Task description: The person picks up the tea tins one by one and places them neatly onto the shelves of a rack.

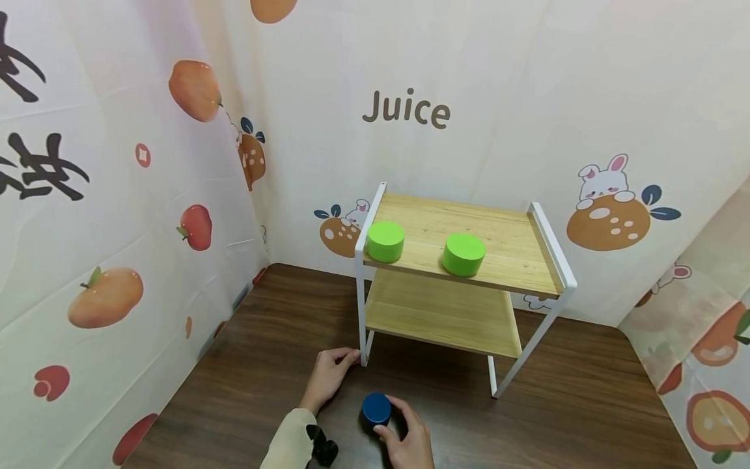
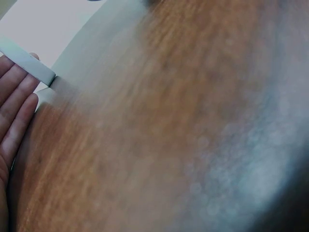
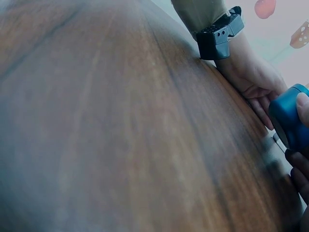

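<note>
My right hand (image 1: 410,440) pinches a short blue cylinder (image 1: 376,408) between thumb and fingers, low over the brown table in front of the shelf. In the right wrist view the blue cylinder (image 3: 289,116) looks tilted, part of its underside showing. My left hand (image 1: 328,376) is at the foot of the shelf's left white leg (image 1: 361,312), thumb and forefinger meeting on it. The left wrist view has the white leg (image 2: 29,63) crossing the fingers (image 2: 19,113). Two green cylinders, one at the left (image 1: 385,241) and one near the middle (image 1: 463,255), sit along the upper board's front edge.
The two-tier shelf has a wooden upper board (image 1: 498,228), a lower board (image 1: 439,312) and white side frames. It stands on a dark wooden table (image 1: 275,326). Printed curtains (image 1: 469,78) enclose the back and sides. A black device (image 3: 215,41) is strapped to the left wrist.
</note>
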{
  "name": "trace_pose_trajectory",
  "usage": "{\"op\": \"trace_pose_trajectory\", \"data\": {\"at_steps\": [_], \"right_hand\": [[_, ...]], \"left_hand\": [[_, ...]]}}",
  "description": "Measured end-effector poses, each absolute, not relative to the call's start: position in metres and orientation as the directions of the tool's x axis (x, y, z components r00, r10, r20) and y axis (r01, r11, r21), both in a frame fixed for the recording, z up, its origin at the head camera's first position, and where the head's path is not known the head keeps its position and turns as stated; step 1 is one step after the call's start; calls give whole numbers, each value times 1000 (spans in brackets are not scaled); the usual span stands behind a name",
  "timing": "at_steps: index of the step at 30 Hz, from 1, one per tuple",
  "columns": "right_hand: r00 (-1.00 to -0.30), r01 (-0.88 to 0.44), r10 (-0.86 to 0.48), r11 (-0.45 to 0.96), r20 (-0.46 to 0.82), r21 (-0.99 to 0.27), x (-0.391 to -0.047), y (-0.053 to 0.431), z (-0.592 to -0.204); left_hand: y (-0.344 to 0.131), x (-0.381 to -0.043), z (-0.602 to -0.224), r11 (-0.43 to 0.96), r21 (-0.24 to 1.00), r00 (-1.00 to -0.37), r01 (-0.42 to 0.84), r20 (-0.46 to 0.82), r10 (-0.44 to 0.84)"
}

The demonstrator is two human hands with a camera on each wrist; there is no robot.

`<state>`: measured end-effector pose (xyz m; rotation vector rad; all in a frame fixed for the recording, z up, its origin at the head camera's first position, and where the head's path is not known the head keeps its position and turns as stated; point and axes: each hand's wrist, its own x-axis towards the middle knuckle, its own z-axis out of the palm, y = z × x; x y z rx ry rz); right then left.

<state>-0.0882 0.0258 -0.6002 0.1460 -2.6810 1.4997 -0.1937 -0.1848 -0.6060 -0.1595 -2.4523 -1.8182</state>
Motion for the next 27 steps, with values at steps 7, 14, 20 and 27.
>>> {"op": "trace_pose_trajectory", "data": {"at_steps": [7, 14, 20, 27], "right_hand": [[-995, -98, -48, 514, 86, -852, -88, 26, -600], [-996, -87, -38, 503, 79, -860, -88, 27, -598], [-999, -51, -10, 473, 52, -880, -89, 27, -596], [-996, -86, -34, 479, 79, -873, -90, 28, -600]], "left_hand": [[-185, -194, -606, 283, 951, -992, 125, 119, 38], [-185, -194, -607, 287, 950, -992, 124, 119, 34], [-185, -195, -606, 278, 952, -992, 128, 123, 35], [-186, -195, -606, 285, 950, -991, 131, 125, 37]]}}
